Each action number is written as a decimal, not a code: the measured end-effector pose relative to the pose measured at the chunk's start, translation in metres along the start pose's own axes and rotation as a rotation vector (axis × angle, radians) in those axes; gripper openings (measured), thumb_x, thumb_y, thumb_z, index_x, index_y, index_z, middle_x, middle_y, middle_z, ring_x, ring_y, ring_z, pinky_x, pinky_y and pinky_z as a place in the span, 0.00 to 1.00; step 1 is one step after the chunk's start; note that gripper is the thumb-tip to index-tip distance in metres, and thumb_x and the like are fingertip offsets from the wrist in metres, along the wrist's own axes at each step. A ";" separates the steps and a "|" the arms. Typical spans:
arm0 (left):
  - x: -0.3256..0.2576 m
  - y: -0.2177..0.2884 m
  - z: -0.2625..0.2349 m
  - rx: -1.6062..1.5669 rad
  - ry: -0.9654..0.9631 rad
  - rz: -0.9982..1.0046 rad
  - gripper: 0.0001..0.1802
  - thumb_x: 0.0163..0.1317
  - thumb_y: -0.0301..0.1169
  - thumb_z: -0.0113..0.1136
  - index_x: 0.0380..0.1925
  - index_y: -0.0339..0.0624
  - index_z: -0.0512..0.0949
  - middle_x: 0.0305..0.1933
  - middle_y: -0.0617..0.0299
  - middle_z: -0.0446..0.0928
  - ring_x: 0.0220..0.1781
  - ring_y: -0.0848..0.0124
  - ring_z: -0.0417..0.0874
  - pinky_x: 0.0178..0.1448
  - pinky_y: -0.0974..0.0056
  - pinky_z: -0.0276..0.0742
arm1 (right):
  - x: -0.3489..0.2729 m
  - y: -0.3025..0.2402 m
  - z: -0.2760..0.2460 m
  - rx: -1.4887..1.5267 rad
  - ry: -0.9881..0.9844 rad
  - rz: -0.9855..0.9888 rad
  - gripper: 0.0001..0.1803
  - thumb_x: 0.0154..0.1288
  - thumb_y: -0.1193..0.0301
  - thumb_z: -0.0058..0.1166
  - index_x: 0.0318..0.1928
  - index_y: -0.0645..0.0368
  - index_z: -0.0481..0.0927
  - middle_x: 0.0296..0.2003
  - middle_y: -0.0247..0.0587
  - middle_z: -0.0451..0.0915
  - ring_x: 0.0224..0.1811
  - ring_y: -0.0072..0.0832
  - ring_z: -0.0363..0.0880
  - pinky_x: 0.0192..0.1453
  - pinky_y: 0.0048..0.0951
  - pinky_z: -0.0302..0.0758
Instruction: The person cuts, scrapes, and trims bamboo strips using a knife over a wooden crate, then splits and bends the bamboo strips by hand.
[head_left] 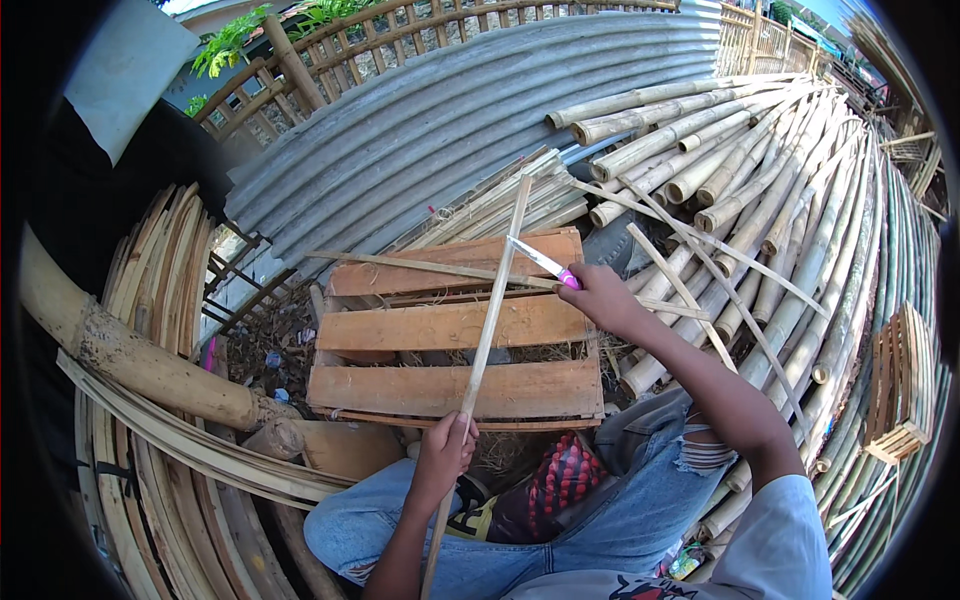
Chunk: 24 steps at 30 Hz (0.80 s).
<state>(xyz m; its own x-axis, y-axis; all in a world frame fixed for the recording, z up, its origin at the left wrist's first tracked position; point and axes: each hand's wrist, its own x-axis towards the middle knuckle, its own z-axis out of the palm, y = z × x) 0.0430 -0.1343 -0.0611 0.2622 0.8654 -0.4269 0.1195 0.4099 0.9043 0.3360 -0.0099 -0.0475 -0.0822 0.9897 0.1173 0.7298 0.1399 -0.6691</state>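
Note:
My left hand is closed around a long, narrow bamboo strip, gripping it below its middle. The strip slants up and away over a slatted wooden crate, its lower end passing over my jeans. In my right hand is a knife with a pink and white handle, held above the crate's far right corner. The blade points left, and its tip overlaps the strip's upper part; whether they touch I cannot tell. Another bamboo strip lies across the crate's far side.
Many bamboo poles are piled to the right, with loose strips crossing over them. Split bamboo and a thick pole are at left. Behind stands corrugated metal sheeting. A small crate rests far right.

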 end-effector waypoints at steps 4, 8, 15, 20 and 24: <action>-0.001 -0.001 0.002 -0.020 0.027 -0.026 0.18 0.71 0.38 0.40 0.26 0.38 0.69 0.14 0.70 0.62 0.13 0.83 0.61 0.17 0.74 0.56 | -0.015 -0.033 0.023 -0.316 -0.205 -0.173 0.16 0.58 0.61 0.50 0.28 0.64 0.78 0.22 0.57 0.77 0.29 0.49 0.79 0.37 0.46 0.75; -0.004 -0.002 0.013 0.510 0.221 0.251 0.18 0.70 0.34 0.43 0.24 0.33 0.69 0.12 0.53 0.67 0.14 0.63 0.71 0.22 0.60 0.65 | -0.018 -0.048 0.042 -0.358 -0.284 -0.250 0.16 0.58 0.62 0.49 0.26 0.63 0.78 0.21 0.55 0.77 0.27 0.49 0.79 0.36 0.47 0.76; -0.011 0.007 0.025 0.677 0.231 0.371 0.15 0.69 0.32 0.44 0.27 0.31 0.71 0.18 0.45 0.72 0.24 0.48 0.77 0.26 0.52 0.67 | 0.059 -0.003 0.005 -0.426 0.214 0.023 0.16 0.57 0.64 0.49 0.22 0.63 0.79 0.21 0.57 0.78 0.27 0.49 0.80 0.32 0.46 0.76; -0.010 0.012 0.017 0.698 0.236 0.326 0.15 0.68 0.32 0.44 0.30 0.30 0.72 0.20 0.43 0.73 0.25 0.46 0.77 0.26 0.51 0.68 | 0.052 -0.025 0.033 -0.407 0.121 -0.052 0.16 0.56 0.63 0.49 0.22 0.63 0.80 0.23 0.56 0.79 0.27 0.49 0.80 0.33 0.45 0.77; -0.019 -0.005 0.029 0.705 0.188 0.276 0.16 0.68 0.32 0.45 0.25 0.31 0.70 0.18 0.47 0.71 0.22 0.53 0.76 0.27 0.56 0.68 | 0.067 0.017 0.016 -0.550 0.066 0.026 0.14 0.54 0.64 0.50 0.24 0.61 0.82 0.24 0.53 0.80 0.28 0.46 0.82 0.35 0.44 0.78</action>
<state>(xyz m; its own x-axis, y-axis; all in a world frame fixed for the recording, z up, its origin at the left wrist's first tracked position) 0.0655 -0.1610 -0.0575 0.2117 0.9696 -0.1227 0.6706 -0.0528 0.7399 0.3321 0.0594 -0.0628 -0.0296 0.9862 0.1630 0.9794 0.0612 -0.1922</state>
